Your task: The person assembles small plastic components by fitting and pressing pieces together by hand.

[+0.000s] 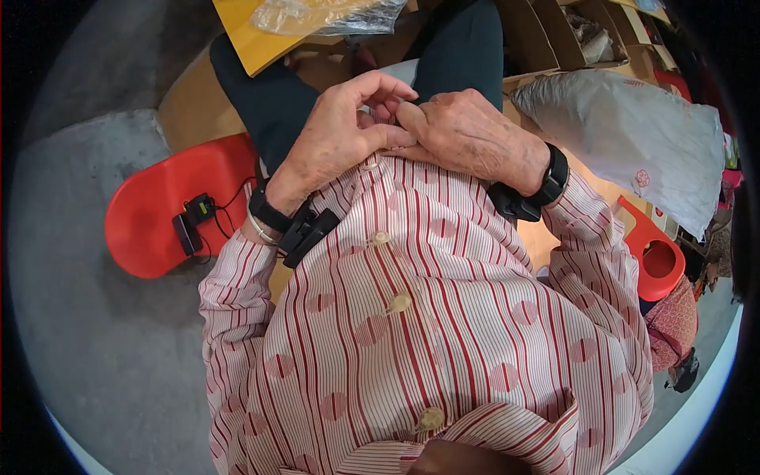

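My left hand (340, 127) and my right hand (467, 134) meet over my lap, at the lower front of the striped red-and-white shirt (443, 317). The left thumb reaches across to the right fingers, while its other fingers curl above. On the right hand, thumb and fingers are pressed together. Whatever lies between the fingertips is hidden or too small to name. Just below the left thumb, a pale shirt button (370, 165) shows. Black straps with small devices circle both wrists, and a pale bracelet (260, 231) sits on the left one.
To the left stands a red plastic seat (150, 214) with a small black device (190, 226) and cables. Clear plastic (324, 16) lies on a yellow board (245, 36) ahead. At the right are cardboard boxes (546, 36), a large grey plastic bag (625, 134) and a red stool (657, 253).
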### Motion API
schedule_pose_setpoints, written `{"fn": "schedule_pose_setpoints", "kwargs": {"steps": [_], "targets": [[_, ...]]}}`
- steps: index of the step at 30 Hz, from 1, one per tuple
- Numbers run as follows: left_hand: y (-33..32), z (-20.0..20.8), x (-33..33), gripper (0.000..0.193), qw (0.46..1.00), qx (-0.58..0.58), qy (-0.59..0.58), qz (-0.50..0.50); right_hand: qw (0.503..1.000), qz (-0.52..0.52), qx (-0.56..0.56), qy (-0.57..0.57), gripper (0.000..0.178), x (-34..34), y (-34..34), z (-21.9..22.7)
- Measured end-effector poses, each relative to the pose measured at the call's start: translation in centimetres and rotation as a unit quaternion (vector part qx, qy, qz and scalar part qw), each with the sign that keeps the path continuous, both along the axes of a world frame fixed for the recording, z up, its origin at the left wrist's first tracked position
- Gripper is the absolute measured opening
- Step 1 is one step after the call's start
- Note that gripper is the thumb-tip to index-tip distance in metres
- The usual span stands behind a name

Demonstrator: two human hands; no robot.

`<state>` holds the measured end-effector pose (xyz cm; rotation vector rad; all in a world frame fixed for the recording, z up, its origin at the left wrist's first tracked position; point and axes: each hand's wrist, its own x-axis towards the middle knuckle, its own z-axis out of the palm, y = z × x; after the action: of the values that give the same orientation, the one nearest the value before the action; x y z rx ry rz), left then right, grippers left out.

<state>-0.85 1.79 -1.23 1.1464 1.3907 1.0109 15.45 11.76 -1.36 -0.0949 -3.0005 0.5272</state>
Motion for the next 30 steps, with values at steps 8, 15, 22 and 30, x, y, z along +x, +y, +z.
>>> {"fn": "schedule_pose_setpoints", "kwargs": {"steps": [8, 15, 22, 30], "targets": [[0.8, -1.0, 0.1, 0.032, 0.999, -0.032, -0.006, 0.010, 0.999, -0.021, -0.036, 0.005, 0.034, 0.0, 0.4, -0.2], [1.1, -1.9, 1.2, 0.026, 0.999, -0.041, -0.027, 0.016, 0.994, -0.078, -0.078, -0.022, 0.037, 0.7, 0.5, -0.9], [1.8, -2.7, 0.6, 0.016, 0.984, -0.118, -0.131, 0.021, 0.989, -0.092, -0.113, -0.021, 0.037, 0.3, 1.3, -1.7], [-0.8, -2.7, -0.3, 0.016, 0.963, -0.139, -0.228, 0.034, 0.989, -0.096, -0.094, -0.058, 0.038, 3.8, 1.0, 0.2]]}}
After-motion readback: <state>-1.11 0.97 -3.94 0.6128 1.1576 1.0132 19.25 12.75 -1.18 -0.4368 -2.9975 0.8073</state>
